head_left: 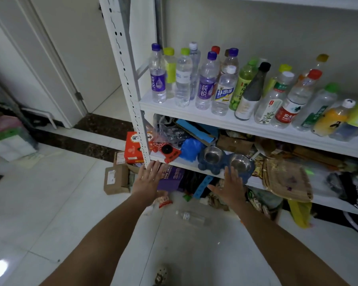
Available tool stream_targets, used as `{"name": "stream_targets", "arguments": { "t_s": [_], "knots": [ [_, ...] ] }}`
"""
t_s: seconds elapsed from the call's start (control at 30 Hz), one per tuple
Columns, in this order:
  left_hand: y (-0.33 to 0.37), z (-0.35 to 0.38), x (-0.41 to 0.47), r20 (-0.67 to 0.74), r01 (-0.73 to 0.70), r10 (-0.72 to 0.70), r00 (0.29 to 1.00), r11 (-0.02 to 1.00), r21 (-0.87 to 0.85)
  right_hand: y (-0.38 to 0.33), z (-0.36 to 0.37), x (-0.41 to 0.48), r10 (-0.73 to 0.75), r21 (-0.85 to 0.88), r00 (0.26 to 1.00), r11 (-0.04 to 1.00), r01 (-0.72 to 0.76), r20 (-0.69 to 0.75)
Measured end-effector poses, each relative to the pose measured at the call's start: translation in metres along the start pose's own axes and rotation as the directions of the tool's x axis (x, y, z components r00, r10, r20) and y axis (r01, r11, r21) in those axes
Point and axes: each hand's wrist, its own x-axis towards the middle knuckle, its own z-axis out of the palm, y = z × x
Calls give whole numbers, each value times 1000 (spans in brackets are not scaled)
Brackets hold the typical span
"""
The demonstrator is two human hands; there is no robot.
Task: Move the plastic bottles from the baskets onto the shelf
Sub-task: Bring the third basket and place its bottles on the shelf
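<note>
The left hand [148,178] and right hand [232,186] are hovering spread, empty. The bottle [191,217] lying on the floor [66,203] is looking light, crushable, slick; gripping its middle gently seems safest.

Shelf [337,145] full of bottles [206,87], front edge [186,117] perhaps free.

The left hand [148,178] and right hand [233,187] reach out, fingers spread, empty. Bottles [207,83] stand on the shelf [194,113] at two o'clock; a lone bottle [191,217] lies at six.
</note>
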Motion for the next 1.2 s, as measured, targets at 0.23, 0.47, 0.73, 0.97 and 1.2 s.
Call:
{"name": "stream_targets", "arguments": {
  "t_s": [0.23,0.47,0.73,0.97,1.2],
  "knots": [
    [-30,76,37,30,36,-34,999,996,-80,-3,67,36,70,-4,997,998,-70,17],
    [-13,265,97,62,85,-81,995,994,-71,48,232,102,78,45,996,996,-80,43],
    [36,542,195,127,126,-113,985,987,-104,145,491,187,4,-48,997,999,0,72],
    [44,671,247,145,162,-148,978,982,-92,181,620,235,-29,-134,981,989,55,190],
    [17,699,241,192,306,-268,944,929,-207,170,650,245,-33,-120,967,991,65,252]
  ]
}}
